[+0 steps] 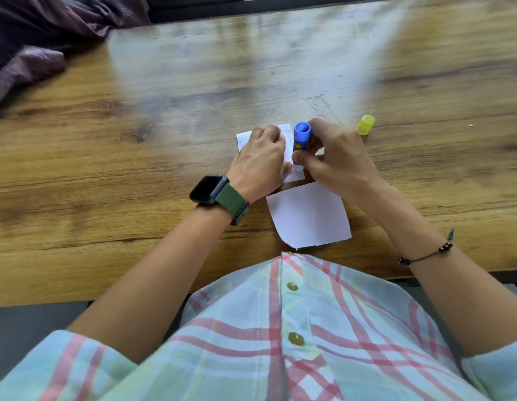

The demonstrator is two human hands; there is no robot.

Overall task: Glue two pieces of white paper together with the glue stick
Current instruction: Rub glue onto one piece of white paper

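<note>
Two pieces of white paper lie on the wooden table (136, 175). My left hand (261, 159) presses flat on the far piece (287, 146), covering most of it. My right hand (335, 157) grips the blue glue stick (301, 138), held with its base end up and its lower end down on the far paper; the tip itself is hidden by my fingers. The near piece (308, 214) lies free, close to the table's front edge. The yellow cap (365, 125) sits on the table to the right of my right hand.
A dark purple cloth (40, 39) is heaped at the table's far left corner. A dark ledge (251, 7) runs along the table's far edge.
</note>
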